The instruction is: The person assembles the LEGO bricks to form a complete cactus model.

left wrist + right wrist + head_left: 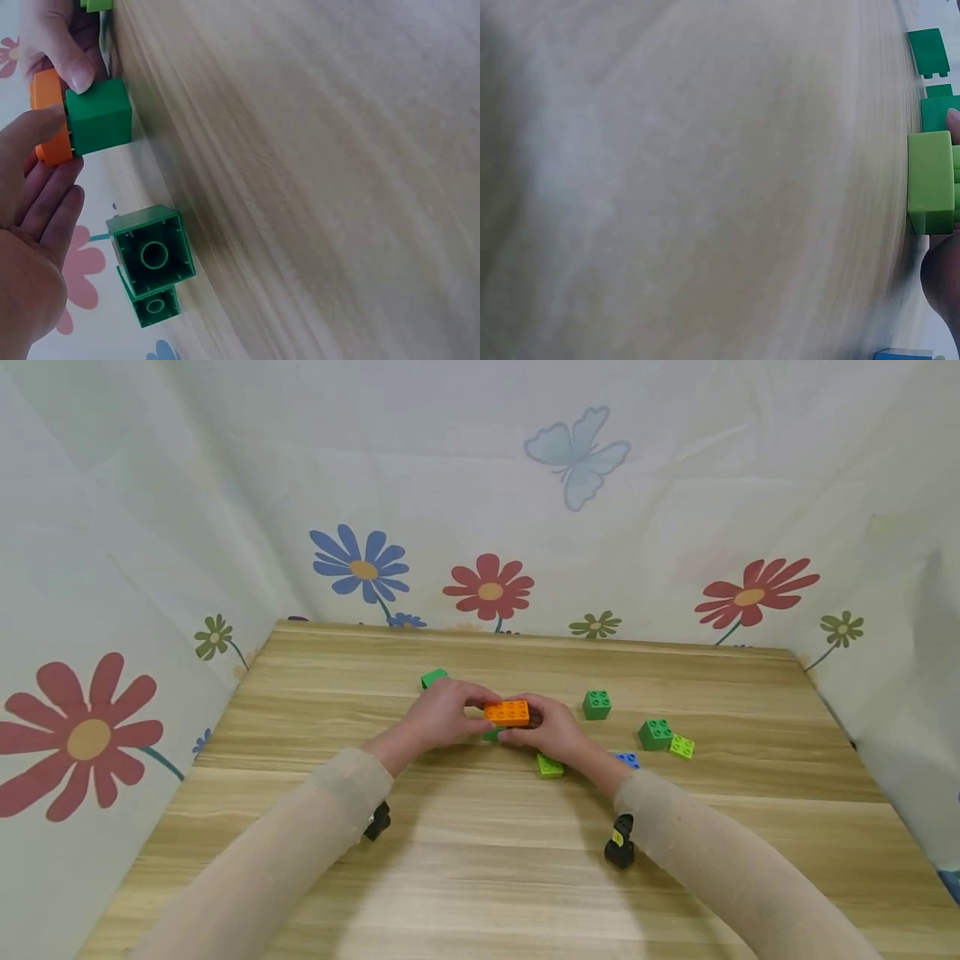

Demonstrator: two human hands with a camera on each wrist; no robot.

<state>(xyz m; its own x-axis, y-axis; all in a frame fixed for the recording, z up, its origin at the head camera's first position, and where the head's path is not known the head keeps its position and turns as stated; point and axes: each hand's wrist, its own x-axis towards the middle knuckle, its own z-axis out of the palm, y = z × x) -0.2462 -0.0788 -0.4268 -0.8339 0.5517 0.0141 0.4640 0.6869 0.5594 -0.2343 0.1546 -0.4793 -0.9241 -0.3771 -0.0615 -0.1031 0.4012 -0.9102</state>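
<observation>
My left hand (442, 714) pinches an orange building brick (507, 712) between thumb and fingers, near the middle of the table. Directly against the orange brick's underside is a green brick (101, 116), its studs toward the orange one. My right hand (557, 729) holds the green brick with the thumb on its side, facing the left hand. In the left wrist view two hollow-bottomed green bricks (154, 251) lie on their sides beyond the left hand. Close by the right hand is a light green brick (550, 766), which hides part of that hand in the right wrist view.
Right of the hands stand two green bricks (597, 704) (656, 735), with a small lime brick (682, 746) beside one. A blue brick (627, 761) lies partly behind the right forearm. Flowered cloth (420, 485) surrounds the wooden table (487, 877).
</observation>
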